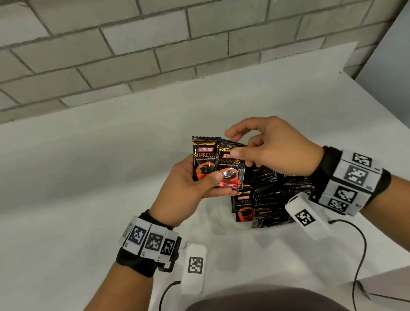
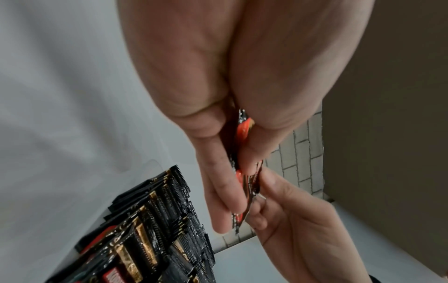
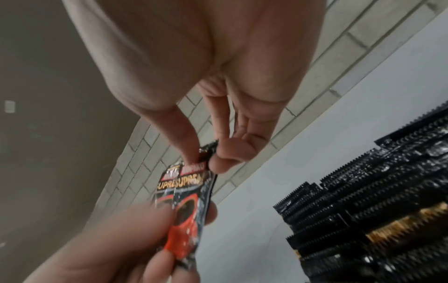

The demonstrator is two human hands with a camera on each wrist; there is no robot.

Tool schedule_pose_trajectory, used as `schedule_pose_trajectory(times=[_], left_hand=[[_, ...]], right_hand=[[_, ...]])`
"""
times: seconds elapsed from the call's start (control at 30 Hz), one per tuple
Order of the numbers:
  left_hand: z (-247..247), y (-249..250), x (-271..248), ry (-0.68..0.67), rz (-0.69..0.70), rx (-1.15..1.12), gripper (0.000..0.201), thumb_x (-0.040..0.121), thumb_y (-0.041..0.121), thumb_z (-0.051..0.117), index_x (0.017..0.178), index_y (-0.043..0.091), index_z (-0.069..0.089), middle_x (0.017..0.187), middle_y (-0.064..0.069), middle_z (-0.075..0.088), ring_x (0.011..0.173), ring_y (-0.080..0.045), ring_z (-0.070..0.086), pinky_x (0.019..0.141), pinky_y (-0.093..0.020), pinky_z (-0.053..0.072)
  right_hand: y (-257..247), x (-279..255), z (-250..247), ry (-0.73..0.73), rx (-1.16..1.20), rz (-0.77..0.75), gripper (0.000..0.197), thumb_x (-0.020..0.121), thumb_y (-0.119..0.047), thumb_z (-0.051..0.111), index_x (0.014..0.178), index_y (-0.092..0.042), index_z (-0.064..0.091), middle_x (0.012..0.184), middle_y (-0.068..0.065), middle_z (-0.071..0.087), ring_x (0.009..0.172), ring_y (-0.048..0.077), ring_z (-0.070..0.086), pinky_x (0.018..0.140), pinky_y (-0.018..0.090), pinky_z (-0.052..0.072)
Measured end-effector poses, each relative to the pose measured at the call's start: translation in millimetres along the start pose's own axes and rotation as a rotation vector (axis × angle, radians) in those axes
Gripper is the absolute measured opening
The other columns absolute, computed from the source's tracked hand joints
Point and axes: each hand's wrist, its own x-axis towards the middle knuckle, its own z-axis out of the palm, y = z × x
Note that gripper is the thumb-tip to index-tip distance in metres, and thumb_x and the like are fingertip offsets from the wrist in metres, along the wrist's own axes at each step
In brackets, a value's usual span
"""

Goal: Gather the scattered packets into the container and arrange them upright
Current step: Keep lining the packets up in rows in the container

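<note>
Over the white tabletop (image 1: 81,162), the packed container (image 1: 226,228) sits lower right of centre, while mid-frame the left hand (image 1: 189,191) clamps two fanned packets (image 1: 217,164) and the right hand (image 1: 270,147) pinches the front one's top corner, where slick foil could slip and scatter again.
</note>
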Motion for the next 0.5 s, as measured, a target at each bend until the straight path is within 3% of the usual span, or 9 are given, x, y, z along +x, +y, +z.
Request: schedule_pose_trajectory(times=[0.07,0.13,0.2,0.3,0.4,0.5], left_hand=[[0,0,1,0.005,0.004,0.014,0.035,0.098,0.001,0.061,0.133,0.002,0.057,0.119,-0.021,0.073,0.101,-0.041,0.074,0.087,-0.051,0.062],[-3,1,1,0.026,-0.015,0.013,0.031,0.100,0.005,0.059,0.131,0.001,0.058,0.117,-0.022,0.073,0.098,-0.042,0.075,0.084,-0.047,0.063],[-11,1,1,0.095,-0.052,-0.010,0.026,0.103,0.010,0.055,0.128,0.000,0.056,0.112,-0.025,0.074,0.091,-0.045,0.075,0.080,-0.046,0.064],[-33,0,1,0.230,-0.069,-0.010,0.021,0.107,0.010,0.049,0.126,0.001,0.050,0.105,-0.026,0.075,0.087,-0.049,0.074,0.074,-0.046,0.064],[-51,-2,1,0.302,-0.066,-0.004,0.024,0.106,-0.001,0.042,0.129,0.001,0.046,0.101,-0.026,0.076,0.089,-0.050,0.072,0.074,-0.042,0.064],[-54,-2,0,0.337,-0.072,0.012,0.031,0.099,-0.011,0.037,0.125,0.002,0.050,0.100,-0.027,0.074,0.078,-0.040,0.072,0.069,-0.036,0.062]], right_hand=[[-2,3,-4,-0.043,-0.038,0.017,0.031,0.085,-0.020,0.079,0.114,-0.023,0.070,0.098,-0.004,0.072,0.063,0.020,0.070,0.064,0.032,0.060],[-2,6,-6,-0.092,-0.078,0.029,0.019,0.085,-0.018,0.079,0.103,-0.018,0.073,0.079,0.004,0.075,0.061,0.021,0.069,0.063,0.035,0.060],[2,8,-6,-0.086,-0.088,0.055,0.013,0.083,-0.019,0.080,0.094,-0.016,0.074,0.072,0.006,0.074,0.060,0.022,0.070,0.065,0.037,0.060],[14,7,0,-0.102,-0.131,0.081,0.013,0.079,-0.021,0.083,0.089,-0.021,0.075,0.077,-0.001,0.075,0.064,0.012,0.069,0.069,0.031,0.059],[30,2,19,-0.223,-0.366,0.057,0.016,0.079,-0.031,0.081,0.093,-0.027,0.075,0.085,-0.010,0.072,0.074,0.005,0.064,0.072,0.024,0.050],[41,-4,35,-0.293,-0.544,0.000,0.019,0.083,-0.030,0.075,0.100,-0.023,0.073,0.088,-0.008,0.070,0.082,0.010,0.063,0.080,0.030,0.053]])
